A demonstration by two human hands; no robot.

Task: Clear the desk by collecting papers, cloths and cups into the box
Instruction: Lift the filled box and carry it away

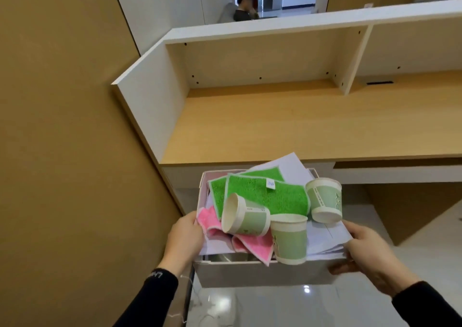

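Firmly, the fingers of the left hand [185,236] and right hand [367,251] curl closed around the box [250,274] at its two side edges, holding it clear of the surface [287,126]. Inside lie white papers [322,239], green cloths [270,194], a pink cloth [252,246] and three paper cups [290,239], one tipped sideways.
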